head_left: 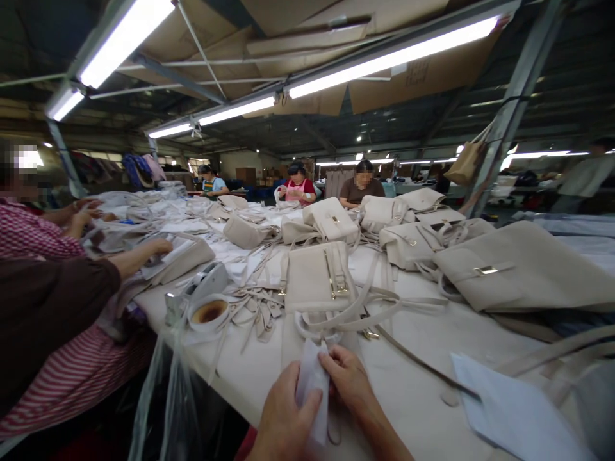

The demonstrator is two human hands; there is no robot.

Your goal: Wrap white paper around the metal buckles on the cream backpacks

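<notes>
At the bottom centre my left hand [283, 416] and my right hand [350, 381] together pinch a small white piece of paper or cloth [312, 384] over the near edge of the white table [269, 365]. Both hands have their fingers closed on it. Just beyond them lies a cream handbag [317, 275] with gold hardware, its long straps [355, 314] looping toward my hands.
Several more cream handbags cover the table, a large one [519, 266] at right. A small bowl of brown liquid [209, 312] and a tape dispenser [202, 285] sit at left. A co-worker's arm [139, 253] reaches in from the left; other people sit far across. White sheet [509, 410] at right.
</notes>
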